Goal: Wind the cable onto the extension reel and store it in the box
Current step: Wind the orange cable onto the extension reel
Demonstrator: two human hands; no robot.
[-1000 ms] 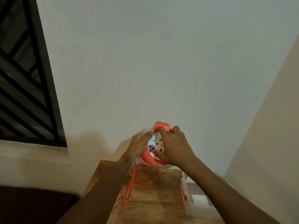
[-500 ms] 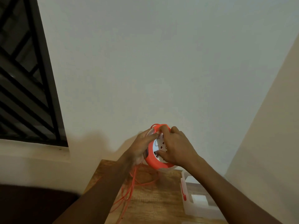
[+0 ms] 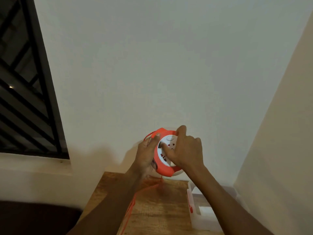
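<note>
The extension reel [image 3: 163, 156] is a round orange drum with a white socket face, held above the wooden table [image 3: 162, 209]; the left hand [image 3: 146, 156] cups its rim, fingers curled; the right hand [image 3: 184, 150] grips the face; the thin orange cable [image 3: 133, 203] hangs down; the translucent plastic box [image 3: 199, 216] sits at right; the reel's face has rotated since earlier.

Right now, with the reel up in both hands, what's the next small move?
Probably keep turning the reel with the right hand while the left hand steadies it: orange cable trails loose over the table, so the box must wait.
</note>
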